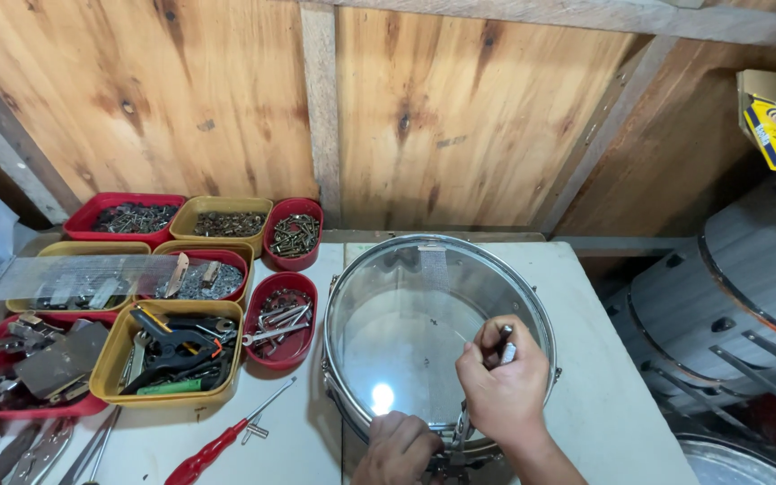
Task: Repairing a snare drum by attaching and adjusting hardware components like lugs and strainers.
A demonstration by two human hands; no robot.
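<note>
— What are we working on?

— A snare drum [424, 323] with a clear head and a chrome rim, lying flat on the white worktop [599, 395], near its front edge and toward the right half. Flat like that, its rim hardware faces us.

— And our hands?

— Our right hand [503, 388] sits over the near right part of the rim, fingers curled tight round a small metal tool [505, 346], probably a tuning key, held upright. Our left hand [397, 449] is at the near edge of the drum, closed on the shell or its fittings, it seems, to steady it. What exactly it grips we cannot tell; the frame cuts it off.

— What lies around the drum?

— To the left, trays of hardware crowd the back left corner and left side of the worktop, within easy reach. We count nine: four yellow trays [172, 346], three red trays [127, 216] and two red oval tubs [294, 233]. They hold screws, brackets and, in the big yellow one, clamps and pliers.

— Any loose tools?

— One red-handled screwdriver [217, 445] lies slantwise by the front edge, left of the drum, with a small metal piece beside it. More metal tools peek in at the front left corner.

— And off the worktop?

— To the right, at least two more drum shells [729, 305] are stacked on their sides against the wooden wall [460, 117].
</note>
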